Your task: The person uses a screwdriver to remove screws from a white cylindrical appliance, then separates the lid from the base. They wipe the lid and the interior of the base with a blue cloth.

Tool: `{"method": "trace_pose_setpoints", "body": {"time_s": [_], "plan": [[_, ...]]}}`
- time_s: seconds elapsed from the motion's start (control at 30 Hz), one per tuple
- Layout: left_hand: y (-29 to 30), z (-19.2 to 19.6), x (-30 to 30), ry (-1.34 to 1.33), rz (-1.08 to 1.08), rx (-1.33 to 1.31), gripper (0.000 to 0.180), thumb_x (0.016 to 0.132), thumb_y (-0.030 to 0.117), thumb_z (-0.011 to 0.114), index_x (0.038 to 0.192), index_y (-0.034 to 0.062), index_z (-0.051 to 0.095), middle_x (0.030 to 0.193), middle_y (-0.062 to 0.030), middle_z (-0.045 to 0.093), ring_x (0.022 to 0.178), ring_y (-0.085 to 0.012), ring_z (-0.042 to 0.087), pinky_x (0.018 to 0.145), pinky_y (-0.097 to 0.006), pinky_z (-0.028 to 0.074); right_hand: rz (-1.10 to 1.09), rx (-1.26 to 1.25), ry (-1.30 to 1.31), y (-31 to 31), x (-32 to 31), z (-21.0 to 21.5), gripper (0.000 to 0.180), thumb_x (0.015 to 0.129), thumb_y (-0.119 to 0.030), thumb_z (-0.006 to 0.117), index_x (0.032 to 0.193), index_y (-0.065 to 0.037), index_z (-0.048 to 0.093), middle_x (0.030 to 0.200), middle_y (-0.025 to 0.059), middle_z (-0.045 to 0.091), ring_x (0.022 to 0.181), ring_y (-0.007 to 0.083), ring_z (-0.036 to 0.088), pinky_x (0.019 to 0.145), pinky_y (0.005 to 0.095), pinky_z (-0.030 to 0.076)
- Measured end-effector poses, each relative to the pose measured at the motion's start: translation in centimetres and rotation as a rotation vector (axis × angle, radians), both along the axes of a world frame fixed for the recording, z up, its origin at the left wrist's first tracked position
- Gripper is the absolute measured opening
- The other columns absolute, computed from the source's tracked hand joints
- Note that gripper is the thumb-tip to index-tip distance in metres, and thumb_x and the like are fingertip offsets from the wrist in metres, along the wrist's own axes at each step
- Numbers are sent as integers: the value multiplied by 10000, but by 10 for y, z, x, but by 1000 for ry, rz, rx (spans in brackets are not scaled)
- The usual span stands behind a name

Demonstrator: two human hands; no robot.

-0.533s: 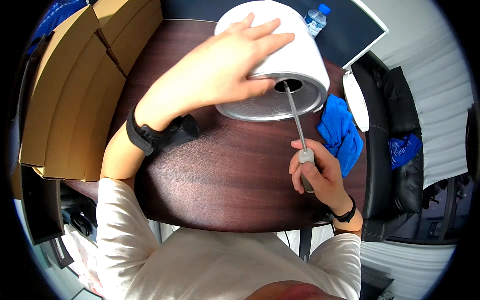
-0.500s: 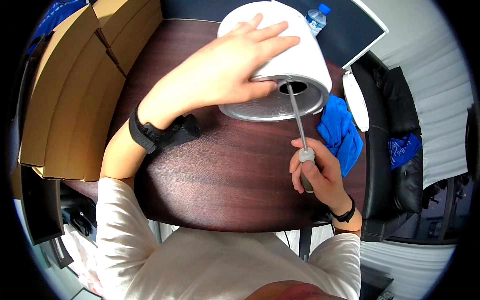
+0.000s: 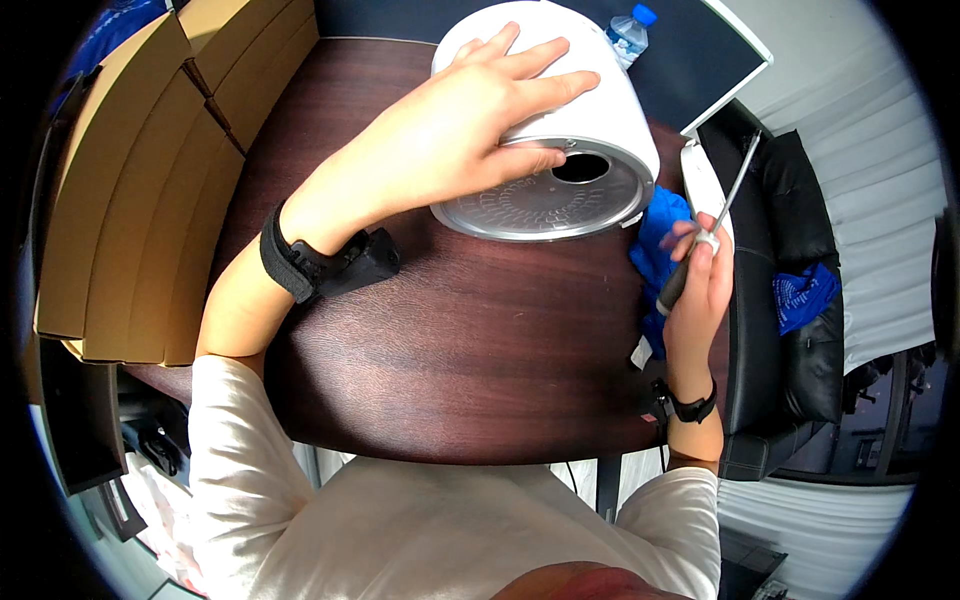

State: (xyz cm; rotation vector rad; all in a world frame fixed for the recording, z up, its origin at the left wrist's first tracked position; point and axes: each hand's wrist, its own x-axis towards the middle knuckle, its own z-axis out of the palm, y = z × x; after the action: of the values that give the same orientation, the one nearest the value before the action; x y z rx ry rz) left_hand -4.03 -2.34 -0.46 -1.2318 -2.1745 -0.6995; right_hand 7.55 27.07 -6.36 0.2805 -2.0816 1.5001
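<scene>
Screwdriver (image 3: 712,226) in right hand (image 3: 700,290) (raised)

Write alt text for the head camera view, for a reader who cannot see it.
A person's left hand presses on a white cylindrical appliance lying on its side on a dark wooden table, its perforated metal base facing them. The right hand holds a screwdriver clear of it, above a blue cloth.

left hand (image 3: 450,130) spread flat, right hand (image 3: 700,290) gripping

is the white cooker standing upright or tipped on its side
Tipped on its side: the white cooker shows its round metal base, steadied by the left hand.
</scene>
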Motion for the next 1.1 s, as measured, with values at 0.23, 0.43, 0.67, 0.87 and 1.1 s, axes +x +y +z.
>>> {"method": "trace_pose_setpoints", "body": {"time_s": [0.23, 0.43, 0.67, 0.87, 1.1], "plan": [[-1, 9, 13, 20, 25, -9, 637, 818, 201, 756, 1419, 137, 557, 1461, -231, 498, 1375, -469, 422, 1211, -518, 256, 87, -88, -104, -12, -20, -15, 356, 1086, -218, 440, 1352, 17, 465, 1217, 172, 625, 896, 100, 547, 1003, 341, 461], [-6, 23, 34, 45, 141, -95, 596, 783, 175, 759, 1360, 136, 617, 1420, -226, 545, 1351, -474, 454, 1174, -516, 328, 141, -91, -193, -29, -21, -21, 381, 1087, -251, 449, 1350, 24, 466, 965, 65, 589, 929, 113, 562, 972, 329, 466], [-11, 29, 37, 87, 235, -134, 564, 786, 178, 749, 1337, 135, 635, 1415, -201, 559, 1356, -458, 457, 1149, -512, 360, 269, 60, -215, -39, -44, -8, 345, 1090, -276, 450, 1327, -31, 503, 890, 5, 576, 861, 72, 521, 825, 240, 438], [-8, 25, 34, 90, 223, -111, 560, 793, 163, 766, 1335, 134, 627, 1417, -177, 550, 1376, -437, 431, 1150, -504, 355, 246, -14, -213, -48, -15, 17, 287, 1073, -169, 438, 1296, 1, 496, 1142, 107, 632, 884, 90, 537, 827, 256, 465], [-10, 25, 32, 72, 183, -101, 589, 779, 137, 780, 1345, 134, 615, 1433, -169, 534, 1385, -431, 420, 1151, -497, 359, 325, 135, -167, -50, 8, 13, 349, 1077, -235, 455, 1310, 25, 457, 1066, 112, 646, 871, 119, 569, 808, 267, 475]]}}
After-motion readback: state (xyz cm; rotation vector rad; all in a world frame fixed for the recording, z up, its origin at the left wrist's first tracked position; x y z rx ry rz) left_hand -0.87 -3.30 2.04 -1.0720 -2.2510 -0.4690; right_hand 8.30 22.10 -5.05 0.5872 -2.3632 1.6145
